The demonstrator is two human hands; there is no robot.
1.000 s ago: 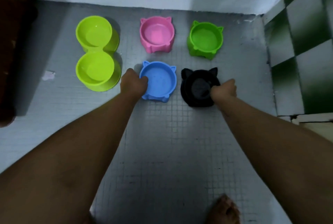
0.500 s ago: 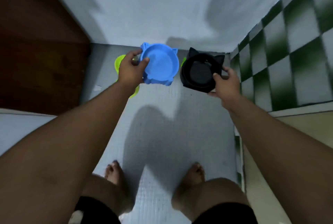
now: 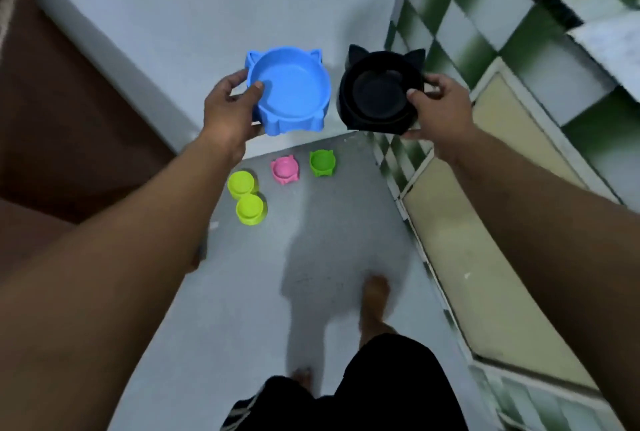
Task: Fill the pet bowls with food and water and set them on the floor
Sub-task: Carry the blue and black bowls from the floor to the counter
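Left hand [image 3: 231,108] clamped on the near-left rim of the blue bowl [image 3: 289,91], thumb inside, fingers underneath; bowl aloft at 12 o'clock, empty. Right hand [image 3: 438,108] gripping the black bowl [image 3: 379,92] at its right rim, thumb over the edge, just beside the blue one at 1 o'clock. Down on the grey floor [image 3: 242,292]: yellow-green double bowl [image 3: 247,202] at 11 o'clock, pink bowl [image 3: 285,169] and green bowl [image 3: 322,162] near centre.

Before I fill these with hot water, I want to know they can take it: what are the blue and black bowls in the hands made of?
Blue cat-eared bowl, held by the left hand: looks like moulded plastic, with uniform colour, a soft satin sheen and ribbed sides. Black cat-eared bowl, held by the right hand: apparently the same plastic, matte; too dark to confirm.
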